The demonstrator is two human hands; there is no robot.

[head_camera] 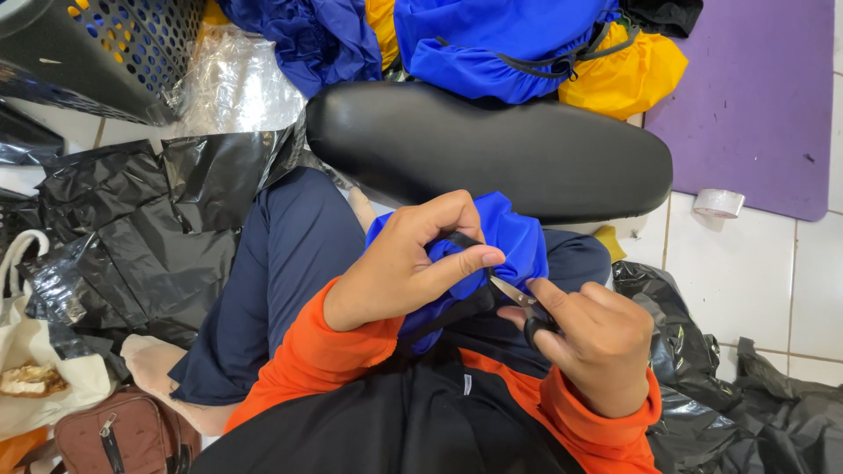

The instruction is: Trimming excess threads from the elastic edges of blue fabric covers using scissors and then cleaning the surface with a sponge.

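My left hand [408, 263] pinches a bunched blue fabric piece [514, 235] with a black strap, held over my lap. Just to its right, my right hand [593, 338] grips small black-handled scissors [520, 298], whose metal blades point up-left into the blue fabric near my left thumb. Both sleeves are orange. The lower part of the fabric is hidden behind my hands.
A black padded seat [492, 149] lies ahead, with a pile of blue and yellow fabric [518, 44] behind it. Black plastic bags [132, 228] spread on the left and right. A perforated basket [114, 44], purple mat [755, 96], tape roll [718, 203] and brown bag [123, 434] surround me.
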